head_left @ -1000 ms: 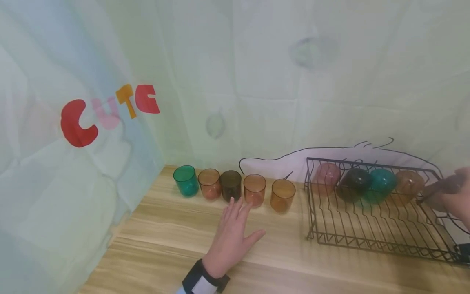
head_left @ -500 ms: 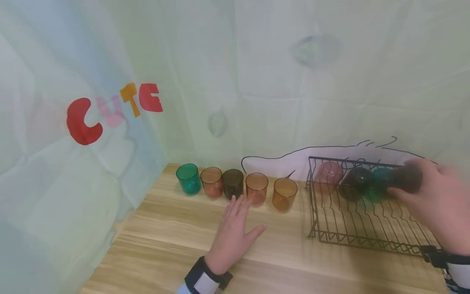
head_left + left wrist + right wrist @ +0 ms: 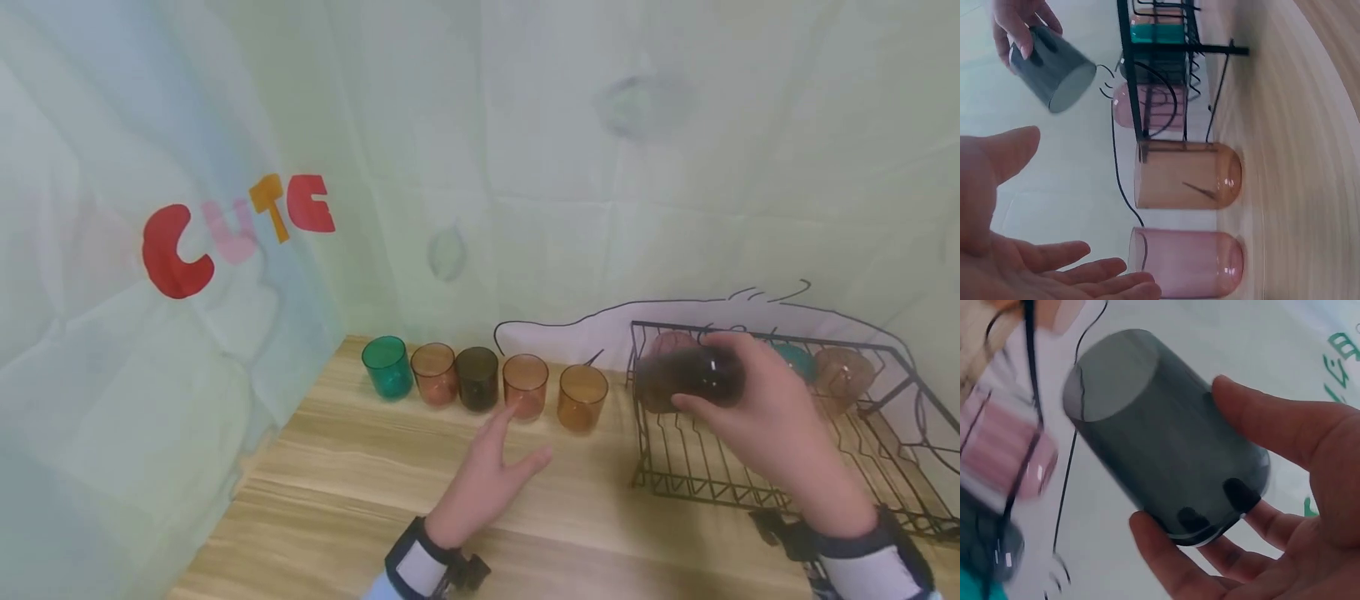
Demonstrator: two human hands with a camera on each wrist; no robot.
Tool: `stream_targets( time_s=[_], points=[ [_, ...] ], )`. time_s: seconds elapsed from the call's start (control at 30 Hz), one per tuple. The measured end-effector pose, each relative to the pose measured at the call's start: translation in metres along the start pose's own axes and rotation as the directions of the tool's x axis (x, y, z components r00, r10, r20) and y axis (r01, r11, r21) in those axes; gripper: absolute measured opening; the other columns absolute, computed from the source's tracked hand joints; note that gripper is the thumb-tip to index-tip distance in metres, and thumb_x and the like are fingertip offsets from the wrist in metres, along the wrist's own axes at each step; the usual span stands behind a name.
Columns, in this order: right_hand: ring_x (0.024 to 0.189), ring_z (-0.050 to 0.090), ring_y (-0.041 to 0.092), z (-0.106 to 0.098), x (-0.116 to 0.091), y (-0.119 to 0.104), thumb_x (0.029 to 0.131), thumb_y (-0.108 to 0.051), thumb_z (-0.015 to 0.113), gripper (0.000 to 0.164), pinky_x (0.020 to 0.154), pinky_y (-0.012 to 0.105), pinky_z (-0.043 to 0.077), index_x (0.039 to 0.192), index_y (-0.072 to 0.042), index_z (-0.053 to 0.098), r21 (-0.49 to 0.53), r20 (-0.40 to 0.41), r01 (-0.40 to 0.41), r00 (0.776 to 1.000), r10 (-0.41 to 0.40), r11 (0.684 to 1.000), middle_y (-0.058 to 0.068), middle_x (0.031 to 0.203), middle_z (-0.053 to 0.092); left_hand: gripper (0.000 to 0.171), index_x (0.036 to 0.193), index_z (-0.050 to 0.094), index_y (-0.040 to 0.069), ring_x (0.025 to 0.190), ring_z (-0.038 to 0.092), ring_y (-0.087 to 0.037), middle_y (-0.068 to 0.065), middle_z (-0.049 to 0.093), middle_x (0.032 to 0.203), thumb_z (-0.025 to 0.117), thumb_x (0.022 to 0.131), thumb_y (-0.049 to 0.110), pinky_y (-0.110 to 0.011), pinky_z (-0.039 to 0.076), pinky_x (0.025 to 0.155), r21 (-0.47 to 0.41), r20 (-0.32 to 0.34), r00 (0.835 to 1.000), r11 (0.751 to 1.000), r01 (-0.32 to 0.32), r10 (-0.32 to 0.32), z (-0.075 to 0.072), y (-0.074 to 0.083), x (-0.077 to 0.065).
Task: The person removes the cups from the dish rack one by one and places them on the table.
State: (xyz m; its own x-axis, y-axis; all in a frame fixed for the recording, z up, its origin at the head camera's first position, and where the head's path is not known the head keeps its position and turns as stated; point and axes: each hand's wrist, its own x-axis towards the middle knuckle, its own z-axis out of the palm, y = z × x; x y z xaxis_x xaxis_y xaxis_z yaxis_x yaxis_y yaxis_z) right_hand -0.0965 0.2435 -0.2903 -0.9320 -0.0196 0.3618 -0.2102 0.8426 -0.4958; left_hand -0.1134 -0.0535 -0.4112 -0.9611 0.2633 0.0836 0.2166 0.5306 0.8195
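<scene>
My right hand (image 3: 787, 425) grips a dark grey tumbler (image 3: 690, 379) near its base, thumb on one side and fingers on the other. It is held tilted over the left part of the black wire rack (image 3: 652, 485), its mouth turned to the left; the right wrist view shows the see-through tumbler (image 3: 1160, 437) with nothing inside. My left hand (image 3: 483, 483) hovers with extended fingers and thumb spread, holding nothing. Its fingertips overlap the pink-orange tumbler (image 3: 525, 387) in the head view. Beside that one stands an amber tumbler (image 3: 582, 400), upright on the wooden table.
Farther left in the row are a teal tumbler (image 3: 387, 368), a pinkish-brown tumbler (image 3: 435, 375) and a dark tumbler (image 3: 477, 379). Upside-down tumblers remain in the rack, including a teal one (image 3: 797, 362) and a brownish one (image 3: 843, 375). A printed cloth (image 3: 525, 167) hangs behind.
My right hand has carried the dark grey tumbler leftward from the rack's right end to above its left part. My left hand has turned slightly, staying near the row.
</scene>
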Motion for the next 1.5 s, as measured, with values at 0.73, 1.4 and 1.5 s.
stream_targets(
  time_s=[0.73,1.4,1.5],
  points=[
    [0.105,0.053,0.019,0.081,-0.008,-0.044,0.064,-0.025,0.086,0.073,0.076,0.036,0.057,0.128,-0.019,0.052,0.275,-0.144,0.048,0.989,-0.008,0.96,0.003,0.121,0.054,0.053,0.13,0.053,0.011,0.119,0.054,-0.022,-0.008,0.057,0.13,0.035,0.098,0.05,-0.044,0.045,0.1,-0.295,0.094,0.993,0.955,-0.039,0.07,0.009,0.023,0.013],
    [0.103,0.058,0.021,0.106,-0.02,-0.052,0.063,-0.025,0.086,0.072,0.076,0.032,0.058,0.123,-0.015,0.049,0.432,-0.027,-0.012,0.999,0.026,0.902,0.0,0.125,0.05,0.04,0.129,0.05,0.023,0.12,0.054,-0.015,0.003,0.057,0.13,0.053,0.093,0.042,-0.042,0.044,0.101,-0.595,0.017,0.999,0.804,-0.018,0.035,0.004,0.031,0.02],
    [0.105,0.057,0.021,0.11,-0.022,-0.051,0.061,-0.02,0.087,0.074,0.076,0.034,0.058,0.125,-0.017,0.049,0.418,-0.019,0.005,1.0,0.003,0.908,0.0,0.125,0.05,0.041,0.127,0.051,0.024,0.12,0.054,-0.012,0.004,0.059,0.127,0.059,0.09,0.038,-0.038,0.043,0.103,-0.618,-0.007,1.0,0.786,-0.025,0.026,0.006,0.031,0.02]
  ],
)
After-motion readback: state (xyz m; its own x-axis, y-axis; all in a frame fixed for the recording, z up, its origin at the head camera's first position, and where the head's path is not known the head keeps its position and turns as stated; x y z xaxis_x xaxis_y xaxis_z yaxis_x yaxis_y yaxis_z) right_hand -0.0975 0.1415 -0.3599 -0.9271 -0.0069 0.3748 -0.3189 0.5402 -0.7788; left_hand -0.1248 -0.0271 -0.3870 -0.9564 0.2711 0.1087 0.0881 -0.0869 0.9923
